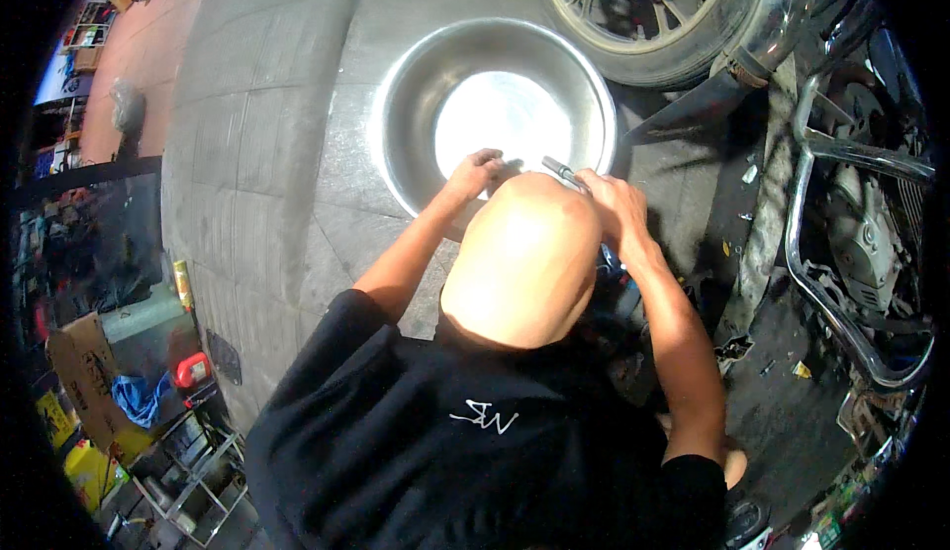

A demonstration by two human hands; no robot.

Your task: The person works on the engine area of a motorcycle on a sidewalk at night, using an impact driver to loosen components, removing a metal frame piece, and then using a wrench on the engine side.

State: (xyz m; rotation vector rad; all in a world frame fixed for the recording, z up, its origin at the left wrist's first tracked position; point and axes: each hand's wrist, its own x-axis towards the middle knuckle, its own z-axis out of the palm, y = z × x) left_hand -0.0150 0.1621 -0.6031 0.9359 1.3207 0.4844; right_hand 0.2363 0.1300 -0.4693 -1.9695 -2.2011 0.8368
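Note:
My left hand (477, 171) is over the near part of a wide metal basin (406, 139), its fingers bent together. A small dark shape shows at its fingertips, too unclear to name. To the right, my right hand (618, 208) is closed around a silver cylindrical metal tool (561, 170), which points up and left over the basin. A large rounded patch of bare skin (524, 263) stands between my forearms and hides part of the near rim and some of what lies between the hands. Bright light falls on the basin's floor.
A spoked motorcycle wheel (653, 40) stands beyond the basin at the right. Chrome tubing (797, 223) and engine parts run down the right side, with scraps on the ground. At left are a cardboard box (84, 367), a blue cloth (142, 399) and a red container (192, 370).

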